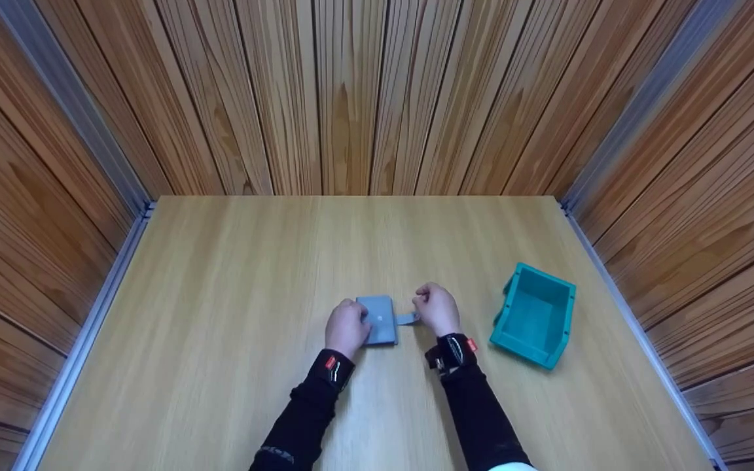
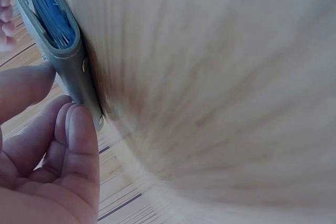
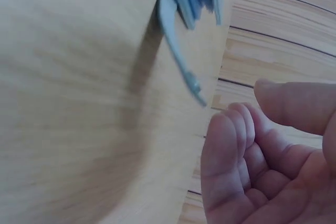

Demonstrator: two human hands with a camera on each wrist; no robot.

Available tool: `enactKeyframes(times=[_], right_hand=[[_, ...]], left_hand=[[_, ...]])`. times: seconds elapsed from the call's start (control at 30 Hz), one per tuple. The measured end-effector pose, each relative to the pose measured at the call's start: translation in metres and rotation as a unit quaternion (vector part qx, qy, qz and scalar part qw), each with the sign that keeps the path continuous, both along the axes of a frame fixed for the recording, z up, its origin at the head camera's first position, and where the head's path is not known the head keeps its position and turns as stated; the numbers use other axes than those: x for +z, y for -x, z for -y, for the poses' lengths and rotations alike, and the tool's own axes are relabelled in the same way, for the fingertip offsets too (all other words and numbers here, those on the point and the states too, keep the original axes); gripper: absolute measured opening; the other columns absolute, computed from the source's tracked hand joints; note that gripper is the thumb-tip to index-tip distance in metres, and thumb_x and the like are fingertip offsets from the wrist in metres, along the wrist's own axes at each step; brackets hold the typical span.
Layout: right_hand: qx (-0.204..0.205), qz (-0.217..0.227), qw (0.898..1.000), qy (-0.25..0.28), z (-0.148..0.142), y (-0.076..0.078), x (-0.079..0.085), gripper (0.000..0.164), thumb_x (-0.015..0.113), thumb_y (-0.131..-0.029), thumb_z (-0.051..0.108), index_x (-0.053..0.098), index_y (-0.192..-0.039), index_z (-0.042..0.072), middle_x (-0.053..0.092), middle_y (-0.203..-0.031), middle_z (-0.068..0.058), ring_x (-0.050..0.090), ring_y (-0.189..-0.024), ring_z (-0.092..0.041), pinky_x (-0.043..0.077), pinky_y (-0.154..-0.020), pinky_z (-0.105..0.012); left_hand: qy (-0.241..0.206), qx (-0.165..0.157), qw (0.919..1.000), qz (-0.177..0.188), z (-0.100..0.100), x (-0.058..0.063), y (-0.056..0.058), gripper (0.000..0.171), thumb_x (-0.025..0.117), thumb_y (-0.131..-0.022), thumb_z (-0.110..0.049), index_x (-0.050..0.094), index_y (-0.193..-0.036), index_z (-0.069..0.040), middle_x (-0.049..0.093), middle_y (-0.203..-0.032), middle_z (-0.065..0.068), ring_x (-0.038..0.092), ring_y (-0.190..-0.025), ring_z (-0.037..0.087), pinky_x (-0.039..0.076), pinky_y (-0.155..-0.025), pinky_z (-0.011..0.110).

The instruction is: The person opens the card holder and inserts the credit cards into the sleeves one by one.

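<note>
A small blue-grey card holder (image 1: 377,320) lies on the table with its cover closed over it. Blue plastic sleeves (image 2: 52,17) show between its covers in the left wrist view. From its right side a short snap strap (image 3: 181,61) sticks out, unfastened. My left hand (image 1: 347,327) holds the holder by its spine edge, thumb (image 2: 26,87) on the cover and fingertips against the spine. By the strap's free end is my right hand (image 1: 437,309), fingers loosely bent with a gap to the thumb. In the right wrist view nothing lies between those fingers and the thumb.
To the right of the right hand stands a teal plastic bin (image 1: 534,314), slightly turned, its bare floor showing. Wood-plank walls (image 1: 351,98) enclose the table (image 1: 233,261) at the back and both sides, with metal rails along the side edges.
</note>
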State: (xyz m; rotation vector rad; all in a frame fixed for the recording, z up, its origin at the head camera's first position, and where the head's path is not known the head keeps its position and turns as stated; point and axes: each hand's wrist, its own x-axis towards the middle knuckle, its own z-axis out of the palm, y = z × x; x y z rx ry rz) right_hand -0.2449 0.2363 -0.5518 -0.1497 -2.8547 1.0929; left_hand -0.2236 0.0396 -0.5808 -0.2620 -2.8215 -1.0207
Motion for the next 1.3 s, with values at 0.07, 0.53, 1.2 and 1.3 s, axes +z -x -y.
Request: enactKeyframes(times=[0.07, 0.53, 1.2, 1.3], right_hand=[[-0.009, 0.021, 1.000, 0.006, -0.003, -0.001, -0.001, 0.014, 0.065, -0.090, 0.008, 0.067, -0.100, -0.002, 0.065, -0.090, -0.010, 0.062, -0.086, -0.027, 0.050, -0.079, -0.042], [-0.030, 0.094, 0.995, 0.030, -0.011, -0.010, -0.007, 0.018, 0.065, -0.094, 0.019, 0.063, -0.099, 0.002, 0.063, -0.088, -0.008, 0.061, -0.078, -0.023, 0.050, -0.069, -0.037], [-0.049, 0.153, 0.987, 0.022, -0.008, -0.008, -0.013, 0.012, 0.062, -0.095, 0.018, 0.064, -0.092, 0.007, 0.060, -0.082, -0.003, 0.057, -0.070, -0.019, 0.045, -0.060, -0.030], [-0.045, 0.151, 0.987, 0.021, -0.008, -0.008, -0.013, 0.012, 0.061, -0.095, 0.017, 0.064, -0.092, 0.007, 0.061, -0.083, -0.004, 0.057, -0.072, -0.020, 0.046, -0.061, -0.031]], left_hand=[[0.000, 0.001, 1.0000, 0.003, 0.000, 0.000, 0.000, 0.019, 0.080, -0.074, -0.004, 0.073, -0.091, 0.003, 0.063, -0.089, 0.012, 0.063, -0.085, 0.030, 0.050, -0.079, 0.042], [0.001, 0.006, 1.0000, 0.006, -0.001, 0.000, 0.001, 0.020, 0.081, -0.074, -0.004, 0.072, -0.090, 0.003, 0.063, -0.088, 0.012, 0.063, -0.084, 0.029, 0.051, -0.078, 0.042], [0.006, 0.005, 1.0000, -0.004, -0.002, 0.000, -0.001, 0.018, 0.082, -0.073, -0.004, 0.072, -0.087, 0.002, 0.061, -0.085, 0.011, 0.062, -0.081, 0.029, 0.051, -0.075, 0.042], [0.008, 0.004, 1.0000, -0.004, -0.001, 0.000, -0.001, 0.018, 0.082, -0.073, -0.004, 0.072, -0.087, 0.002, 0.061, -0.085, 0.011, 0.062, -0.081, 0.029, 0.051, -0.075, 0.042]])
